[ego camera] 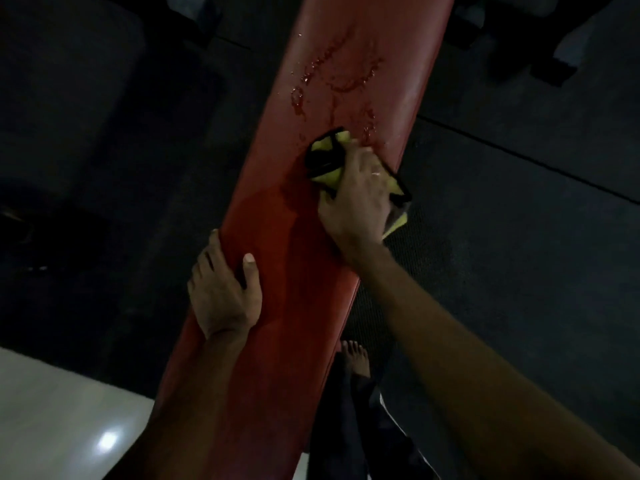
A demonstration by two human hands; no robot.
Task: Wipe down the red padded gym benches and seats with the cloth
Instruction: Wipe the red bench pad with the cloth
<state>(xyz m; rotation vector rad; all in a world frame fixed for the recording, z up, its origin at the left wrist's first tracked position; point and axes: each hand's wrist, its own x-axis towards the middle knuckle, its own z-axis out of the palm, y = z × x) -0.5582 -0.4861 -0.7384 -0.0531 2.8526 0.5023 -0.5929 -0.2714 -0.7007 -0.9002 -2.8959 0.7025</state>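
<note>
Both hands are on the long red padded bench, which runs diagonally up the view over a dark floor: the right hand presses a yellow cloth with black edging flat against the middle of the surface, fingers spread over it. Beads of liquid lie on the pad just beyond the cloth, while the left hand grips the bench's left edge, fingers curled over the side and thumb on top
</note>
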